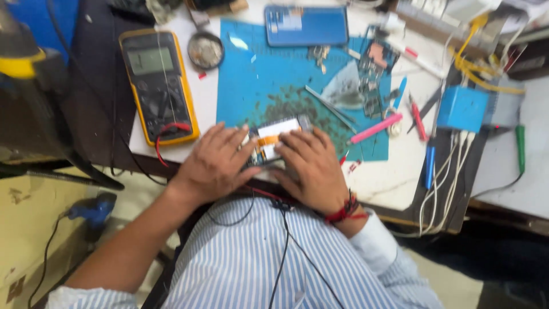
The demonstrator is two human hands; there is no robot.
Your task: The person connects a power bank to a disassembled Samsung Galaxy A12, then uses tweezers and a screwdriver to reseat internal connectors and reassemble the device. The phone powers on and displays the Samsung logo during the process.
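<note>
In the head view, both hands close on an opened phone [274, 143] lying at the near edge of a blue work mat [257, 74] on the white bench [394, 177]. The left hand [214, 163] lies flat over the phone's left side, fingers spread slightly and pressing down on it; the right hand [309, 163] covers the right side, fingers curled around its edge, a red thread band [343, 212] at the wrist. Between the hands show the phone's white inner panel and an orange flex strip. To the left, a yellow multimeter [157, 83] rests with its red lead looped near. Farther off lies a blue phone [306, 26]; to the right, a pink tool [376, 127], a circuit board [374, 80] and a blue box [462, 107].
</note>
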